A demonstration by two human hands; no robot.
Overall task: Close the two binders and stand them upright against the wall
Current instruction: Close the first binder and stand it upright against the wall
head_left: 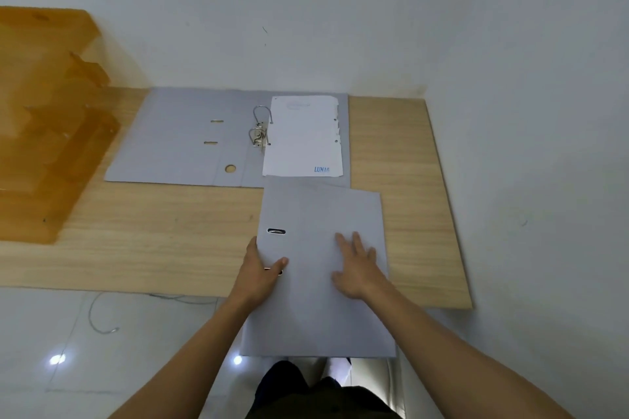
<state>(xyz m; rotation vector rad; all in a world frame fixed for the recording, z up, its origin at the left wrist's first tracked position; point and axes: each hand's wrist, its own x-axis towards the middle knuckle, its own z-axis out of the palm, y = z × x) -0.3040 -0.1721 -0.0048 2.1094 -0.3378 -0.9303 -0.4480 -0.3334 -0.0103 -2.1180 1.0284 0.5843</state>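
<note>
Both hands were on the closed grey binder (pixel 320 269), which lay flat and stuck out past the front edge of the desk (pixel 153 235), over the shiny floor (pixel 102 350). Its far corner lay over the near right corner of the open binder (pixel 180 139). The left hand (pixel 260 277) held the closed binder's left edge, thumb on top by a small slot, fingers tucked out of sight underneath. The right hand (pixel 357 269) lay flat on the cover with its fingers spread wide. The open binder lay flat at the back edge of the desk, touching the white wall (pixel 340 10), its metal rings (pixel 260 126) standing up and a white sheet (pixel 303 136) on its right side. An orange tray stack (pixel 51 119) filled the left end of the desk. Bare wood showed at the right end and in the middle, between the tray stack and the closed binder.
</note>
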